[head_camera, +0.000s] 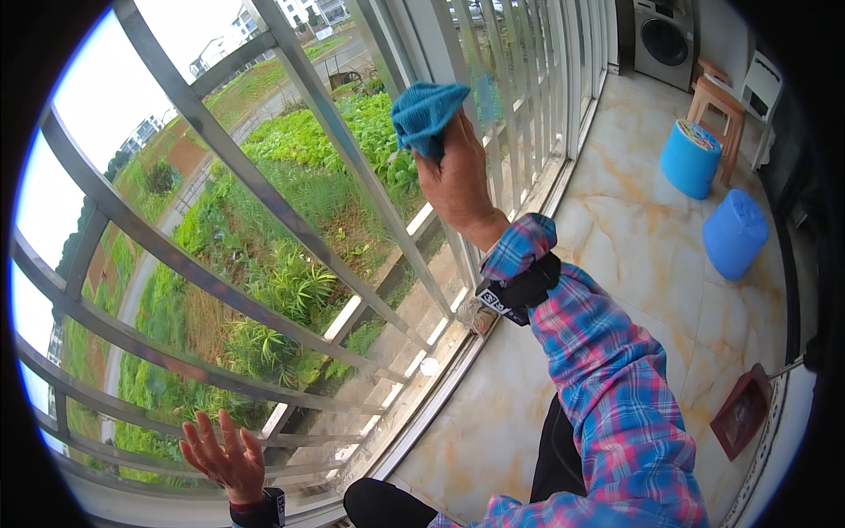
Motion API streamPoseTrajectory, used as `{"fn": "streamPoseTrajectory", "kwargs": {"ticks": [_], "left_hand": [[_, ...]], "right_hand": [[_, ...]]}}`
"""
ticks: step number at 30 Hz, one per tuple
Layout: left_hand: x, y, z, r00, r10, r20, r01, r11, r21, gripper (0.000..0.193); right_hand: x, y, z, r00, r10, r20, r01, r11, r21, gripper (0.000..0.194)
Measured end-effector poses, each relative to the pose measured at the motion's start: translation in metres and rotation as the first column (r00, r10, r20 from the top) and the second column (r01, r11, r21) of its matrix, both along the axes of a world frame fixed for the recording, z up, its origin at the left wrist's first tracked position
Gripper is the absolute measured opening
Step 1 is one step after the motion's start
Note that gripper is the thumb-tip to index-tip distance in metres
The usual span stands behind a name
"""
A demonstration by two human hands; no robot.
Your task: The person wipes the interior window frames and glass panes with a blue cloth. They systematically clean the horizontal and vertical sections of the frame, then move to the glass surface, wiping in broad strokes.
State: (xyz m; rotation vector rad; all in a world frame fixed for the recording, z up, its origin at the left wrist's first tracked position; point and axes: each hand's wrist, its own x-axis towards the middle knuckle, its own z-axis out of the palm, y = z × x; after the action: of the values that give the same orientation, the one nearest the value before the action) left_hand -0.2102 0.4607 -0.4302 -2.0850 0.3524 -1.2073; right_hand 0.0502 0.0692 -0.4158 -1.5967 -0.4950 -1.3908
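Observation:
My right hand (460,181) is raised with a folded blue cloth (428,113) gripped between thumb and fingers. The cloth is up by the window's pale frame post (432,46); whether it touches the glass I cannot tell. Down at the lower left, my left hand (228,455) is empty, fingers spread and raised. It is near the window's metal bars (244,191), and contact with the glass is unclear. Black straps sit on both wrists, and a plaid sleeve covers my right arm. Below my right hand runs the dirty window track (422,422).
A dark red dustpan (743,412) lies on the marble-patterned floor (614,198) at right. Two blue plastic stools (735,234), a brown stool (716,109) and a white chair (762,86) stand farther back, near a washing machine (663,43). Green plants grow outside.

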Motion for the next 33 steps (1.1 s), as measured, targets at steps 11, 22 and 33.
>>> {"fn": "streamPoseTrajectory", "kwargs": {"ticks": [11,22,33], "left_hand": [[-0.003,-0.001,-0.001,0.999,-0.001,-0.035,-0.001,0.999,-0.042,0.037],[-0.004,-0.001,-0.002,0.999,-0.020,-0.045,0.017,0.997,-0.073,0.036],[-0.001,-0.004,0.001,0.998,-0.051,-0.021,0.050,0.996,-0.075,0.036]], "right_hand": [[0.033,-0.006,0.164,0.976,0.022,0.218,0.002,0.994,-0.112,0.035],[-0.009,-0.007,-0.088,0.986,0.023,-0.165,-0.049,0.987,-0.156,0.029],[-0.073,-0.045,-0.171,0.891,-0.053,-0.452,0.013,0.996,-0.090,0.032]]}}
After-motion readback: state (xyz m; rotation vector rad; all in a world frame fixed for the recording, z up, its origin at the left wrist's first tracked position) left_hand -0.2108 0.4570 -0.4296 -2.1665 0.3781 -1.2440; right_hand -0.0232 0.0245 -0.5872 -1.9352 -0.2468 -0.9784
